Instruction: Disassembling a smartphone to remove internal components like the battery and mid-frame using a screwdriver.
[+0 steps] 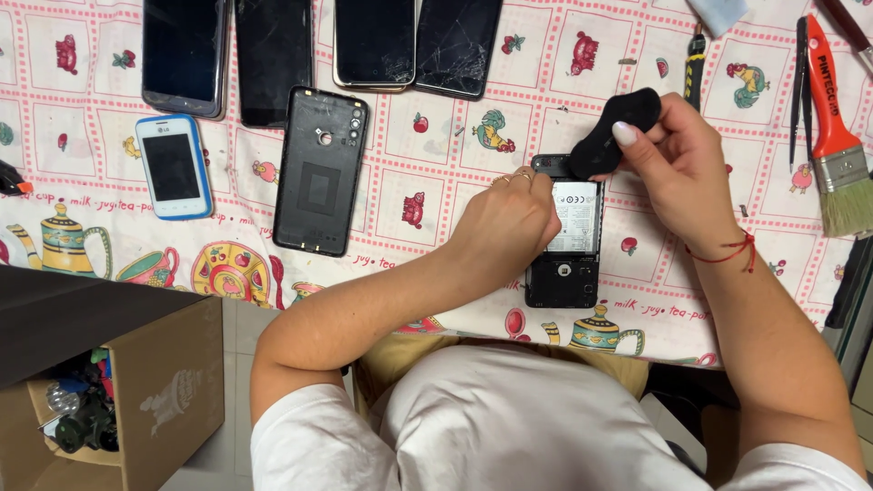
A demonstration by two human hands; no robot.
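While our left hand [509,223] rests with curled fingers on the left edge of the opened black phone [564,264], steadying it rather than closing around it, our right hand [677,159] is clamped on a small black rubber air blower [618,127], pinched between thumb and fingers just above the phone's top end. The phone lies face down near the front edge of the surface [436,155], which is spread with a pink-and-white patterned cloth, and its white-labelled battery [575,218] shows in the open back. The removed black back cover [321,170] lies well apart to the left, inner side up. Beyond it a small white-and-blue phone [173,166] lies face up, and along the far edge we see four larger smartphones [318,50] in a row, the rightmost with a cracked screen. To the right lie an orange-handled paintbrush [837,127] and, just beside it, black tweezers [802,86]. A red string bracelet [727,253] circles our right wrist. Below the surface at the left stands an open cardboard box [168,400] holding dark objects we cannot make out.
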